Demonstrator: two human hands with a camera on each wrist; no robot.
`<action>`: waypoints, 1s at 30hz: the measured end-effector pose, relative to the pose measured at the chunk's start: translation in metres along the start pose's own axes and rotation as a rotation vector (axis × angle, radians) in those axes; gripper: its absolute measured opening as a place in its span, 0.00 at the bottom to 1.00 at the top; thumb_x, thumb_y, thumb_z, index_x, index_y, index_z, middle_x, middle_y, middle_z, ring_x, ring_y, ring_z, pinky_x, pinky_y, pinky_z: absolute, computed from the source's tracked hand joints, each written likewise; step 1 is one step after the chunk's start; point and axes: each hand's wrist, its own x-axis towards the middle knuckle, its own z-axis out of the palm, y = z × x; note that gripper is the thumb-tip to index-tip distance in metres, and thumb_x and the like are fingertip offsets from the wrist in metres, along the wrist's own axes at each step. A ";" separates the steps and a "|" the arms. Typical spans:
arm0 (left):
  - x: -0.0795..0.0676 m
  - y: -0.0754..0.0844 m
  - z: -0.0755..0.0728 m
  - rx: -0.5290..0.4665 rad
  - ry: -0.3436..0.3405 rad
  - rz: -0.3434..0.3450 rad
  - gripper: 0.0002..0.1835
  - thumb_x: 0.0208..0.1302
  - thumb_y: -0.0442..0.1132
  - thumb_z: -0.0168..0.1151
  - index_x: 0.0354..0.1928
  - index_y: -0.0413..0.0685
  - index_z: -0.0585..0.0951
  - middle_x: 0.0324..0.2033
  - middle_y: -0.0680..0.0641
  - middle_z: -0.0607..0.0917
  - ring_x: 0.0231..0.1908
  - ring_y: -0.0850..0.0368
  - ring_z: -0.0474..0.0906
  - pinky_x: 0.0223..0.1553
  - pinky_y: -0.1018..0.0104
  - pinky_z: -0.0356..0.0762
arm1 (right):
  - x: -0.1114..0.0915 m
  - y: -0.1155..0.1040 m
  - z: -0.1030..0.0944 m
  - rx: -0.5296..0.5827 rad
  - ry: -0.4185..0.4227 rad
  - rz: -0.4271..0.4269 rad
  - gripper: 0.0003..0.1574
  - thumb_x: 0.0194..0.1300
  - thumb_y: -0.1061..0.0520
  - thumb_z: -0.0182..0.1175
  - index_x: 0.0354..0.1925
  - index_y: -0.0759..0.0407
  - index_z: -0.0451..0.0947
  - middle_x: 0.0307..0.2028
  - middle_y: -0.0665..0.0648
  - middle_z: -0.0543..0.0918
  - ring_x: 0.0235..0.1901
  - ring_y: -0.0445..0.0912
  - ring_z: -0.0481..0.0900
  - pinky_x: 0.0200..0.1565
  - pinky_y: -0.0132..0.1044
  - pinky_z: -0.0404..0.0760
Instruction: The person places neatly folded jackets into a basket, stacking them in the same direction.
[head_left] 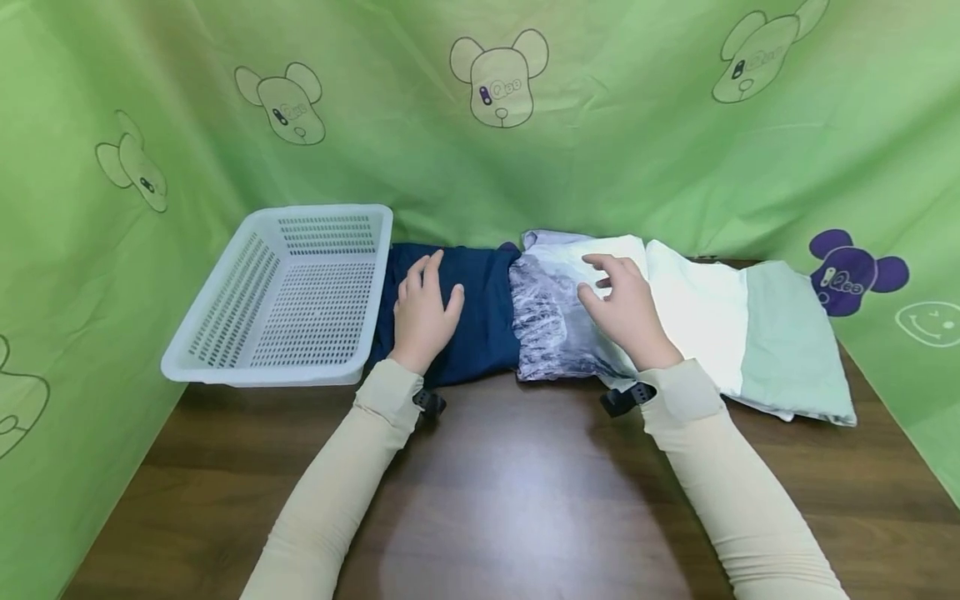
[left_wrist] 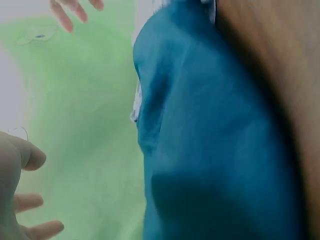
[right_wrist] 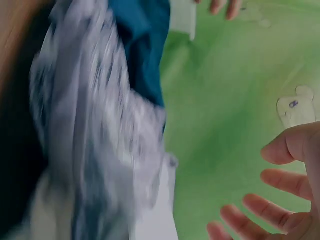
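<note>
My left hand (head_left: 424, 313) hovers over a folded navy cloth (head_left: 483, 308), thumb spread from the fingers, holding nothing. In the left wrist view that cloth (left_wrist: 200, 120) fills the middle and shows bluer. Over a grey-and-white patterned cloth (head_left: 540, 321) is my right hand (head_left: 626, 310), its fingers loosely bent and nothing between them. The right wrist view shows this hand (right_wrist: 285, 195) with fingers apart, beside the patterned cloth (right_wrist: 95, 110). Further right lie a white cloth (head_left: 701, 317) and a pale green cloth (head_left: 791, 342), side by side in the row.
A white perforated plastic basket (head_left: 350, 371) stands at the left, beside the navy cloth, with nothing in it. The brown wooden table (head_left: 487, 500) runs in front of the row. A green curtain (head_left: 600, 150) with bear prints hangs behind and at both sides.
</note>
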 end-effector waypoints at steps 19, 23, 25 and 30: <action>-0.024 -0.020 -0.004 -0.140 -0.033 -0.247 0.36 0.78 0.49 0.50 0.79 0.41 0.53 0.76 0.30 0.48 0.76 0.33 0.43 0.72 0.36 0.48 | 0.002 -0.025 0.072 0.555 -0.361 0.373 0.41 0.73 0.61 0.51 0.79 0.60 0.51 0.65 0.74 0.71 0.53 0.58 0.79 0.45 0.35 0.84; -0.023 -0.025 -0.003 -0.097 -0.105 -0.300 0.38 0.78 0.51 0.50 0.80 0.44 0.51 0.77 0.31 0.43 0.76 0.32 0.37 0.72 0.33 0.42 | 0.000 -0.027 0.080 0.559 -0.390 0.399 0.42 0.72 0.60 0.53 0.79 0.57 0.50 0.58 0.69 0.75 0.40 0.47 0.76 0.37 0.31 0.78; -0.023 -0.029 -0.002 -0.082 -0.130 -0.325 0.38 0.78 0.52 0.50 0.80 0.46 0.50 0.78 0.31 0.40 0.77 0.32 0.35 0.71 0.31 0.42 | -0.001 -0.028 0.083 0.560 -0.403 0.404 0.44 0.72 0.60 0.54 0.79 0.55 0.50 0.50 0.64 0.77 0.34 0.44 0.72 0.33 0.31 0.74; -0.022 -0.036 -0.003 -0.053 -0.157 -0.359 0.38 0.77 0.51 0.51 0.80 0.49 0.50 0.78 0.32 0.37 0.76 0.29 0.36 0.70 0.29 0.47 | -0.002 -0.029 0.087 0.559 -0.410 0.400 0.45 0.71 0.59 0.56 0.80 0.53 0.51 0.34 0.54 0.71 0.27 0.42 0.66 0.25 0.32 0.66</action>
